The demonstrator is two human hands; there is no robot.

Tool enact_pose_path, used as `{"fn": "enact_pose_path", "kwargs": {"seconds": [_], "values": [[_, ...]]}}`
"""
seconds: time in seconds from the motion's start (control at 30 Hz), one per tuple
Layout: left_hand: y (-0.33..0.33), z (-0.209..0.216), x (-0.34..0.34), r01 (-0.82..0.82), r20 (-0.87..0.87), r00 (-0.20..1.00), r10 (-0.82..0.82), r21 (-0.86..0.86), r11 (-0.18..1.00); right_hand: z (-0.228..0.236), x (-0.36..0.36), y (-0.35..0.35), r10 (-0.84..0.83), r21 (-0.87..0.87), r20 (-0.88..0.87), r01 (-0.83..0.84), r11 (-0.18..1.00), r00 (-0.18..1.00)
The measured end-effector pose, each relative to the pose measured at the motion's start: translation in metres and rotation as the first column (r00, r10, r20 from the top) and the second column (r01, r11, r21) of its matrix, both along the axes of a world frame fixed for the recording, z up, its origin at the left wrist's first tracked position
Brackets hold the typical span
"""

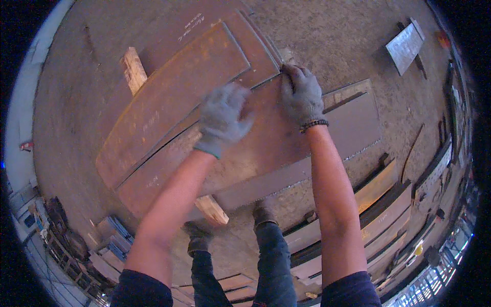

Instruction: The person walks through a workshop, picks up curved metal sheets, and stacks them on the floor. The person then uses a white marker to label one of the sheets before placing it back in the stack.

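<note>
My right hand (303, 94), in a grey work glove with a dark bead bracelet at the wrist, is closed at the corner of a rusty steel plate (258, 51); its fingertips are partly hidden there. My left hand (222, 117), also gloved, is smeared by motion, its thumb apart from the fingers and nothing visible in it. It is over the long lower edge of the top steel plate (179, 100), which has one curved side. Beneath both hands spreads a larger brown steel plate (271, 128). Whether the left hand touches any plate I cannot tell.
Wooden blocks stick out from under the plates, one at the upper left (134, 69) and one near my boots (211, 209). Another flat plate (353, 123) extends right. A small metal piece (405, 48) lies at the upper right. Several steel strips (383, 225) lie at the lower right.
</note>
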State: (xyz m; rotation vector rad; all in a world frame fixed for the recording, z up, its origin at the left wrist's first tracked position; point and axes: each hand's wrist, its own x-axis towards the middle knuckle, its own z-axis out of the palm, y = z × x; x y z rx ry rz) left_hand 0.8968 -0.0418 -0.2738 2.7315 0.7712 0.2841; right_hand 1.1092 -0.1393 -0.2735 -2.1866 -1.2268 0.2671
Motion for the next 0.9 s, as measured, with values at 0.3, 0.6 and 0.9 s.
{"fn": "enact_pose_path", "kwargs": {"seconds": [0.3,0.6,0.9], "values": [[-0.114,-0.057,-0.077,-0.536,0.135,0.833,0.536,-0.045,0.843,-0.016,0.028,0.022,-0.215,-0.352,-0.276,0.11,0.93,0.937],[-0.124,-0.061,-0.086,-0.571,0.048,0.818,0.573,-0.046,0.82,-0.026,0.033,0.029,-0.336,-0.472,-0.321,0.158,0.867,0.886],[-0.125,-0.049,-0.102,-0.548,-0.036,0.835,0.549,-0.147,0.823,-0.01,0.019,0.028,-0.406,-0.51,-0.168,0.274,0.816,0.898]]}}
